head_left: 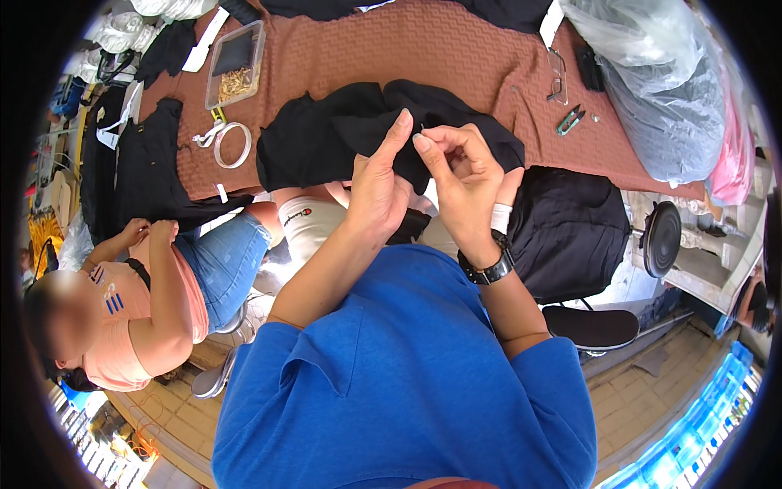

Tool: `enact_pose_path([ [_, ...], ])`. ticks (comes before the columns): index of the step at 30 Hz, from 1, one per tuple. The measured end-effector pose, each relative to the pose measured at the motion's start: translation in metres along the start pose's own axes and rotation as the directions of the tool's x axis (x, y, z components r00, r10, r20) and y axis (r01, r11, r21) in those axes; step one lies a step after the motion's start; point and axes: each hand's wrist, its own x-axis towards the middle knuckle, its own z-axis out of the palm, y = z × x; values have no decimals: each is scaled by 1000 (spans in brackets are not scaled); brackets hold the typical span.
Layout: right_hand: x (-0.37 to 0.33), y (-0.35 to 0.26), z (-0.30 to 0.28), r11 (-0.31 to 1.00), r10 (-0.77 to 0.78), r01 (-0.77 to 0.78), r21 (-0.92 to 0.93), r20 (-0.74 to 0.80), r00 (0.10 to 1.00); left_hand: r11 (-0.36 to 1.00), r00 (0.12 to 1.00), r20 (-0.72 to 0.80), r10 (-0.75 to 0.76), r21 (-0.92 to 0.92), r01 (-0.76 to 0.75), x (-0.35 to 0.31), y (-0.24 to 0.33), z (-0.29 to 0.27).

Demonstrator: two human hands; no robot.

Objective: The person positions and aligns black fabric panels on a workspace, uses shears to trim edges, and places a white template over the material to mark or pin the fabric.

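Observation:
A piece of black fabric lies bunched over the table's near edge, in front of my chest. My left hand is closed on its near side, thumb pointing up and the other fingers mostly hidden. Just to the right, my right hand makes a pinch, with thumb and forefinger close to the left thumb's tip. A tiny dark thing seems to show at those fingertips, too small to name. The right wrist carries a black watch.
Thread snips and eyeglasses lie right on the brown tablecloth. A clear plastic box of small gold-coloured pieces stands left, near a white ring. Full plastic bags bulge at right. A co-worker sits left, handling black cloth.

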Motion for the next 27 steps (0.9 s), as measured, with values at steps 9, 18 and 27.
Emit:
enact_pose_path([
  [9, -1, 2, 5, 997, -14, 9, -81, -61, 998, 995, 997, 55, 60, -88, -55, -6, -1, 6],
  [18, 0, 2, 5, 999, 30, -33, -37, -57, 998, 990, 995, 102, 24, -139, -10, -7, 3, 7],
  [27, 0, 1, 5, 998, 56, -57, -5, -46, 997, 994, 994, 82, 78, -87, -71, -4, -1, 5],
])
